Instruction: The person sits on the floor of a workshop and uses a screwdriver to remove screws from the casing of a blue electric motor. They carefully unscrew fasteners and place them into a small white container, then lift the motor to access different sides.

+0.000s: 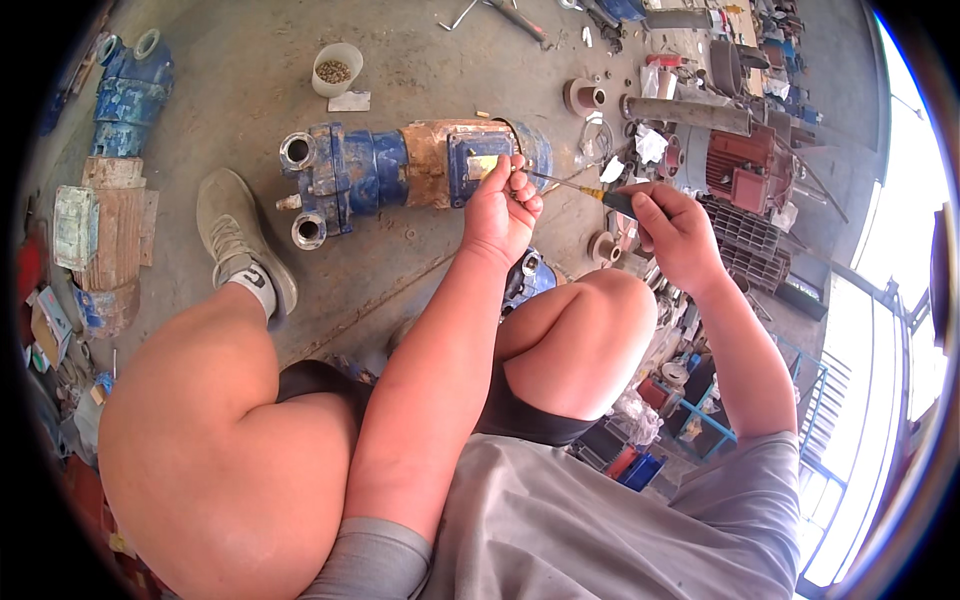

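My right hand (675, 232) is closed around the dark handle of a screwdriver (580, 187). Its thin shaft points left, and the tip ends beside the fingers of my left hand (500, 212). Those fingers are curled in a pinch; whatever lies between them is too small to make out. Just beyond and below my left hand, a blue pump joined to a rusty brown motor (425, 165) lies on its side on the floor. Its blue terminal box (463, 170) faces up and is partly hidden by my hand.
A whitish tub of small metal parts (338, 72) stands behind the pump. Another blue and rusty pump motor (113, 205) lies at the left. At the right are a red motor (740, 168), a long metal tube (690, 114) and flanged rings (584, 97). A hammer (520, 18) lies far off.
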`<state>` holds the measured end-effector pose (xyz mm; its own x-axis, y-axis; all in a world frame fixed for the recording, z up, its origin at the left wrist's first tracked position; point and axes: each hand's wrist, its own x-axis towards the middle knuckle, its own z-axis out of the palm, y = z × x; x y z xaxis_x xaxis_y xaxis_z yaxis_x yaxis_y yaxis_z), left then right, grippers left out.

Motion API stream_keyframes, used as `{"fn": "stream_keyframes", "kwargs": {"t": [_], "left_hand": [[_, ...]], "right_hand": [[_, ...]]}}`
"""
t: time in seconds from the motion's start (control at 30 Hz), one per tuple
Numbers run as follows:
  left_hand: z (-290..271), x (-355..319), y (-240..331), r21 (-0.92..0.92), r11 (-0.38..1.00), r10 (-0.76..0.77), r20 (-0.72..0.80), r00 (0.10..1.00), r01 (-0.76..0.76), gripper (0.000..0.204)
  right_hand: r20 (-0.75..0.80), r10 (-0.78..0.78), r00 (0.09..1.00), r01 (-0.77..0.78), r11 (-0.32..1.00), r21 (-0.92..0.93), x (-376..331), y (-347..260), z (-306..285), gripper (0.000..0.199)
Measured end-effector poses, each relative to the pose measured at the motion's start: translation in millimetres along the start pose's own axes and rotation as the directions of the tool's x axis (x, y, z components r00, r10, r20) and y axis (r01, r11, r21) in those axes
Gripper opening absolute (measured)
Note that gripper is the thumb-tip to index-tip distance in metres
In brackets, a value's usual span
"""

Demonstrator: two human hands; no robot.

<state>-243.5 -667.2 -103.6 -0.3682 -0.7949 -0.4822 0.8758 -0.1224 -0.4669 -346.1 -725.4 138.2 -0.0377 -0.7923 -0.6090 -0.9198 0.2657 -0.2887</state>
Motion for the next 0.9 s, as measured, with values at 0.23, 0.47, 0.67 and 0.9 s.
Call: {"fn": "stream_keyframes", "kwargs": {"t": [0.23, 0.47, 0.67, 0.9], "left_hand": [[1, -1, -3, -0.02, 1.0, 0.0, -0.018, 1.0, 0.0, 0.022], [5, -1, -5, -0.045, 0.999, 0.007, -0.031, 1.0, -0.008, 0.021], [6, 0, -4, -0.078, 0.997, 0.019, -0.024, 1.0, -0.021, 0.02], [12, 0, -3, -0.033, 0.999, 0.035, -0.059, 0.998, -0.037, 0.02]], "right_hand": [[0.003, -0.013, 1.0, 0.013, 1.0, 0.014, -1, -5, 8, 0.031], [-0.018, -0.05, 0.999, 0.05, 0.998, -0.041, -2, -6, 8, 0.03], [-0.073, -0.128, 0.989, 0.118, 0.985, -0.129, -7, -12, 13, 0.027], [-0.082, -0.209, 0.974, 0.194, 0.968, -0.161, -7, -12, 18, 0.026]]}}
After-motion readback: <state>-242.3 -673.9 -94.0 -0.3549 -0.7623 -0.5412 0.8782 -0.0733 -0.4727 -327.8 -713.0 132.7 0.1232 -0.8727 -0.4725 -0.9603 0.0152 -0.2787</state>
